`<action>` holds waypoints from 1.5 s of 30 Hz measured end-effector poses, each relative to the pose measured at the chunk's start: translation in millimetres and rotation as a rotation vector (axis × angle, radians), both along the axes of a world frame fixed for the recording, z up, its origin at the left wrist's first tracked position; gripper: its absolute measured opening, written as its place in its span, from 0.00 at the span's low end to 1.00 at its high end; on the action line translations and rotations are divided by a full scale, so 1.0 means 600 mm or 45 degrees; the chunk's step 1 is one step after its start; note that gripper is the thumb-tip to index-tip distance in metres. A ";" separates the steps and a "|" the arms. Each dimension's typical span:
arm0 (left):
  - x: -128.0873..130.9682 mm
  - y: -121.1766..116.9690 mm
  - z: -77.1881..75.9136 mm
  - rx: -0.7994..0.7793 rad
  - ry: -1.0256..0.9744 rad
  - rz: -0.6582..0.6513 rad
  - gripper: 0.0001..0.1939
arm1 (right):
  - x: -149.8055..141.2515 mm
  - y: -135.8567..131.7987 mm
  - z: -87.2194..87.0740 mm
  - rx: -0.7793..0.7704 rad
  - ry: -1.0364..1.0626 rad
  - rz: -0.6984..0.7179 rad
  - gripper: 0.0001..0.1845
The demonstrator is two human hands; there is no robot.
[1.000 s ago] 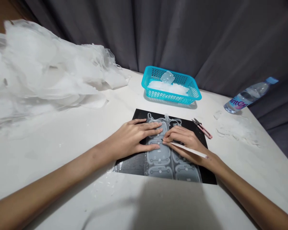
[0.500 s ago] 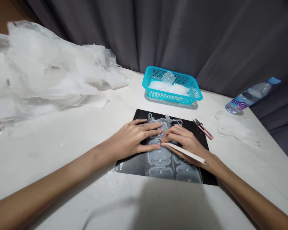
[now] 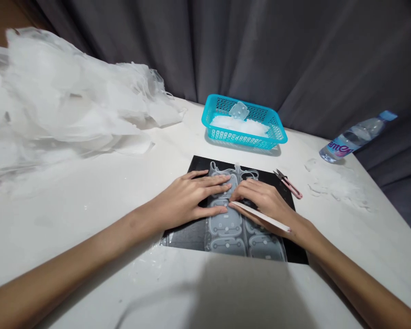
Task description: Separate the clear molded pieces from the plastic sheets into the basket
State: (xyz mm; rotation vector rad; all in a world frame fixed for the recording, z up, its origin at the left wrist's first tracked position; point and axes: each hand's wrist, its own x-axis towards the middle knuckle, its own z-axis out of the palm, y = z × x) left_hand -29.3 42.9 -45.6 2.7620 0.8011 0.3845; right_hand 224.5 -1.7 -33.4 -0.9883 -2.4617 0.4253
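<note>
A translucent molded sheet (image 3: 228, 246) with rows of rounded shapes lies on a black mat (image 3: 185, 235). My left hand (image 3: 198, 194) rests flat across the sheet's upper left part, fingers spread and pressing it. Pinched in my right hand (image 3: 260, 196) is a slim white pen-like tool (image 3: 263, 217), its back end slanting toward my wrist. The tool's tip is at the sheet beside my left fingertips, hidden by my fingers, so its kind cannot be made out.
Pink-handled thread snips (image 3: 288, 183) lie at the mat's right edge. Behind stands a turquoise basket (image 3: 245, 141) holding translucent pieces. White translucent sheets (image 3: 71, 96) are heaped at left. A water bottle (image 3: 356, 137) and thin clear scraps (image 3: 340, 187) are at right.
The whole view has shifted very slightly. Both hands keep nearly the same place on the sheet, with the white tool still in my right hand.
</note>
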 end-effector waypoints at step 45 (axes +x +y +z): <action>0.025 -0.009 0.013 -0.372 -0.541 0.255 0.33 | 0.019 0.031 0.076 -0.402 0.416 -0.228 0.10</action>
